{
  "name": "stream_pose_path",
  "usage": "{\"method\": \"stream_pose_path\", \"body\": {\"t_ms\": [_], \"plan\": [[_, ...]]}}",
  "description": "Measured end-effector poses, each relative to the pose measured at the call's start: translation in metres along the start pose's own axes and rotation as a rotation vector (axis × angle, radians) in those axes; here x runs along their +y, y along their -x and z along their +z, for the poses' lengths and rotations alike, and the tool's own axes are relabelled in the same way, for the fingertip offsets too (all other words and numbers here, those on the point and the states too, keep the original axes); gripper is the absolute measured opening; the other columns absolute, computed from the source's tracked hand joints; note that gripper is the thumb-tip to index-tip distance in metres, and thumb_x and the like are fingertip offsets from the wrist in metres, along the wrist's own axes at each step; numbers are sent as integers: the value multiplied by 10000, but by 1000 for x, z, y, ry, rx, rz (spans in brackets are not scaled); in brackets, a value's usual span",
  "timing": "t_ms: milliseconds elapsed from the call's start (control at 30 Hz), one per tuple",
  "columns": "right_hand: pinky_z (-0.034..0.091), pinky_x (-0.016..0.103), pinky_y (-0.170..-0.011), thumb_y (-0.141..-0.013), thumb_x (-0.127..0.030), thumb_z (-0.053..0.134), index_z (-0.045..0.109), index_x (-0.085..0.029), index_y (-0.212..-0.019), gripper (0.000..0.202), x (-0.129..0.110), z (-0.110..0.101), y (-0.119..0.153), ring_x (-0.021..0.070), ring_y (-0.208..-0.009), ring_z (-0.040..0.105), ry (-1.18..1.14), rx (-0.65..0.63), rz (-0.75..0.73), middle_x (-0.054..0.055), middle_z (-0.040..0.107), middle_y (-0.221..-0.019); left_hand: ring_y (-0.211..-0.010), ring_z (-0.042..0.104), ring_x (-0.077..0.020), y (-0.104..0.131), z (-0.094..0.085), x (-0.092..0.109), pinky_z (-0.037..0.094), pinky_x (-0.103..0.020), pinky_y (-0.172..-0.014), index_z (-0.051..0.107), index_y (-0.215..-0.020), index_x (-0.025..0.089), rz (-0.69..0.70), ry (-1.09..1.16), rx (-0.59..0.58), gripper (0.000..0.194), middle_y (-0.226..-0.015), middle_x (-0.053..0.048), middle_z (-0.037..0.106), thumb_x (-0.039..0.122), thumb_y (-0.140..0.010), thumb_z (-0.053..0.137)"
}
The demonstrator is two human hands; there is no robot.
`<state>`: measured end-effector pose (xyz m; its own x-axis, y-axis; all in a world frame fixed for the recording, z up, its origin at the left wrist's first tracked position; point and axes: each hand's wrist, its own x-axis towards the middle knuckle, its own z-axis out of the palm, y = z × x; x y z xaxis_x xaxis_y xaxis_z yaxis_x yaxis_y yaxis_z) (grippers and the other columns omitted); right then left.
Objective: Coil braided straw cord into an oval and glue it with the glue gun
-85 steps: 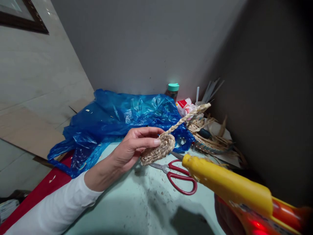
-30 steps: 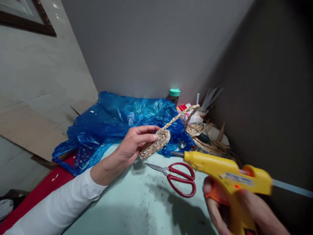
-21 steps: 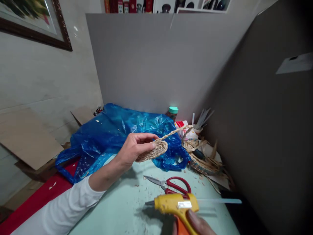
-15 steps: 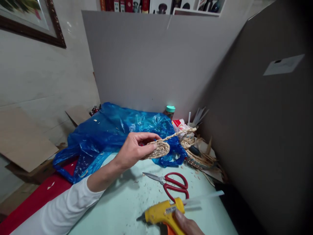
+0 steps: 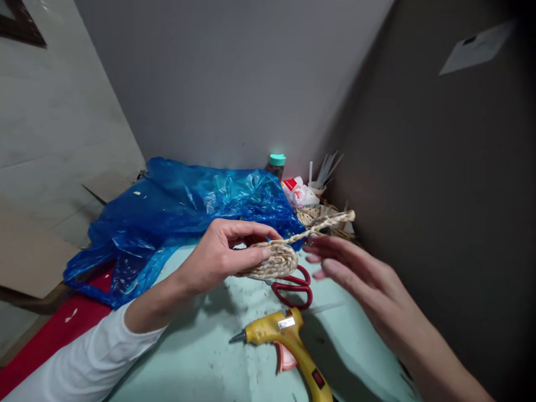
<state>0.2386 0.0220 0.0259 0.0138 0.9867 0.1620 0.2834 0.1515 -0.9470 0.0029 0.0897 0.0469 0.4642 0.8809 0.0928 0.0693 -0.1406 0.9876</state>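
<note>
Between thumb and fingers, my left hand (image 5: 224, 254) grips a flat oval coil of braided straw (image 5: 278, 262) above the table. The coil's loose braid end (image 5: 330, 221) sticks out to the upper right. Close to that end is my right hand (image 5: 360, 268), fingers apart and holding nothing I can see. A yellow hot glue gun (image 5: 272, 329) lies on the table below, its dark nozzle pointing left. Behind the glue gun rest red-handled scissors (image 5: 295, 290), their blades mostly hidden under the coil.
A crumpled blue plastic bag (image 5: 188, 195) covers the table's back left. Behind it stands a jar with a green lid (image 5: 277, 160). A cup of glue sticks (image 5: 318, 187), a red-and-white packet (image 5: 299, 192) and straw pieces (image 5: 310, 215) sit at the back right, by grey panels.
My right hand has let go of the glue gun, which now lies on the table, and has risen beside the braid end. The view has tilted down; my left hand keeps the coil.
</note>
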Motion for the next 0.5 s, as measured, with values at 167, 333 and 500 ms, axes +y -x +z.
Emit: {"method": "stream_pose_path", "body": {"t_ms": [167, 333, 500], "plan": [[574, 187, -864, -895, -366, 767, 746, -257, -1020, 167, 3, 11, -21, 155, -962, 696, -497, -54, -61, 16, 713, -1020, -526, 448, -56, -3, 5, -7, 348, -157, -470, 802, -916, 198, -80, 35, -99, 142, -653, 16, 612, 208, -790, 737], [601, 191, -777, -940, -332, 725, 762, -248, -982, 101, 13, 6, -15, 167, -875, 720, -390, 23, -114, 36, 722, -970, -545, 460, -56, -7, 7, -13, 347, -148, -473, 808, -918, 192, -128, 28, -127, 144, -694, 1, 649, 215, -790, 746], [595, 127, -756, -953, -304, 716, 773, -249, -962, 80, 16, 3, -9, 132, -869, 720, -149, 138, -227, 2, 727, -976, -530, 461, -62, -10, 9, -17, 338, -156, -460, 814, -882, 198, -187, 76, -141, 136, -674, 1, 653, 233, -758, 769]]}}
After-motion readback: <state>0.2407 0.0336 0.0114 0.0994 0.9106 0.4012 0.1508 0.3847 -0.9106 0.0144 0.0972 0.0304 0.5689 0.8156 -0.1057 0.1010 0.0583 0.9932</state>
